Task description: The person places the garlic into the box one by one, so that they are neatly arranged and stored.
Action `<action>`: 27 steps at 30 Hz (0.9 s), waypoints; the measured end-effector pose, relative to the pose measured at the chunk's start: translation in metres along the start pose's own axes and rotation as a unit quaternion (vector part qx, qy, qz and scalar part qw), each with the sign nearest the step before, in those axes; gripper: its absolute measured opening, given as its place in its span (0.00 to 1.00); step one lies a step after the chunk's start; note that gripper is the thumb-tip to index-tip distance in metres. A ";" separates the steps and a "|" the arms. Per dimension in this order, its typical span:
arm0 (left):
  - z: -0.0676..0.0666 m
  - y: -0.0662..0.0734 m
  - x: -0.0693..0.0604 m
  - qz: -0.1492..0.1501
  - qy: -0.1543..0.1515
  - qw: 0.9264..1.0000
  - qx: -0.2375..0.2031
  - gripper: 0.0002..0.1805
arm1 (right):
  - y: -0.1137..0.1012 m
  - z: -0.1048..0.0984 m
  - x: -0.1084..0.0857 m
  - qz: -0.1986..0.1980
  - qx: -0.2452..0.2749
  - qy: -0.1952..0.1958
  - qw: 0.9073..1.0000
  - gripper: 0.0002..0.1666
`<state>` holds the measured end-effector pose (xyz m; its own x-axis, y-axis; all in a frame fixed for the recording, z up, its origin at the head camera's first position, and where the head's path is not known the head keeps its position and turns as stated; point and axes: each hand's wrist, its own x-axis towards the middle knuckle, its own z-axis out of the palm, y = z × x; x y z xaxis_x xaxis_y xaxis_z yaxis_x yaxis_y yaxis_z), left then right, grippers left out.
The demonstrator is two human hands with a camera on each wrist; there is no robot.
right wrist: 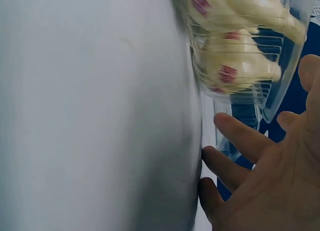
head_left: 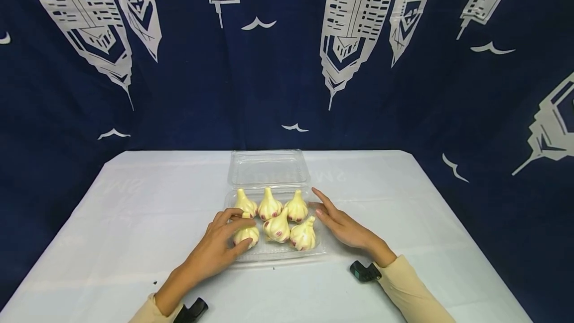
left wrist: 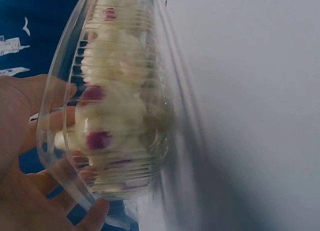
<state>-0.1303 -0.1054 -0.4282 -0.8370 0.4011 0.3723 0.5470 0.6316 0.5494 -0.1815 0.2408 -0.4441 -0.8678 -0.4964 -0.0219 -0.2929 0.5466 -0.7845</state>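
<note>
Several pale yellow garlic bulbs with purple marks sit in two rows in a clear plastic clamshell box point(head_left: 291, 254). My left hand point(head_left: 217, 243) reaches over the box's left side, its curled fingers and thumb round the front-left garlic bulb point(head_left: 247, 236) and partly covering it. In the left wrist view, parts of the fingers point(left wrist: 62, 120) show through the clear wall. Beside the box's right side, my right hand point(head_left: 345, 226) holds nothing, its fingers extended. The front-middle garlic bulb point(head_left: 277, 228) leans, stem up and right; the front-right garlic bulb point(head_left: 303, 236) also tilts right.
The box's clear lid point(head_left: 269, 168) lies folded back toward the table's far edge. A white cloth covers the table point(head_left: 148, 203). Behind hangs a dark blue curtain point(head_left: 269, 88) with white building prints. Small dark specks lie on the cloth near the front.
</note>
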 end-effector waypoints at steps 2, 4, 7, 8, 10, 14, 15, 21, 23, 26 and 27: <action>-0.003 -0.001 0.001 0.002 0.020 1.000 -0.003 0.19 | 0.000 -0.002 0.001 -0.001 -0.001 0.012 1.000 0.36; -0.008 -0.003 0.003 0.000 0.045 0.999 -0.009 0.18 | -0.001 -0.005 0.002 -0.003 0.002 0.030 1.000 0.35; -0.022 -0.008 0.009 -0.017 0.076 0.997 -0.015 0.16 | -0.001 -0.011 0.007 -0.008 0.012 0.057 0.998 0.35; -0.028 -0.011 0.012 -0.028 0.082 0.996 -0.019 0.16 | -0.001 -0.013 0.009 -0.009 0.018 0.064 0.998 0.35; -0.038 -0.018 0.020 -0.065 0.082 0.994 -0.040 0.17 | -0.001 -0.018 0.015 -0.011 0.030 0.079 0.996 0.34; -0.053 -0.039 0.044 -0.168 0.037 0.978 -0.115 0.20 | 0.002 -0.028 0.032 0.001 0.057 0.095 0.994 0.32; -0.055 -0.044 0.050 -0.193 0.023 0.971 -0.139 0.21 | 0.002 -0.031 0.037 0.008 0.062 0.093 0.994 0.32; -0.051 -0.078 0.078 -0.280 -0.042 0.922 -0.265 0.25 | 0.000 -0.041 0.071 0.045 0.093 0.069 0.992 0.34; -0.048 -0.087 0.084 -0.291 -0.056 0.905 -0.304 0.26 | -0.001 -0.043 0.081 0.057 0.107 0.065 0.991 0.34; -0.043 -0.098 0.091 -0.299 -0.067 0.883 -0.356 0.26 | -0.001 -0.044 0.092 0.073 0.127 0.058 0.988 0.33; -0.042 -0.100 0.092 -0.299 -0.070 0.876 -0.373 0.26 | 0.000 -0.043 0.096 0.077 0.134 0.055 0.986 0.34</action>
<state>-0.2617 -0.1596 -0.4175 -0.9420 0.2578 -0.2148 -0.1751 0.1685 0.9700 -0.2819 0.2228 -0.4195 -0.9361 -0.3375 -0.0990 -0.0492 0.4045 -0.9132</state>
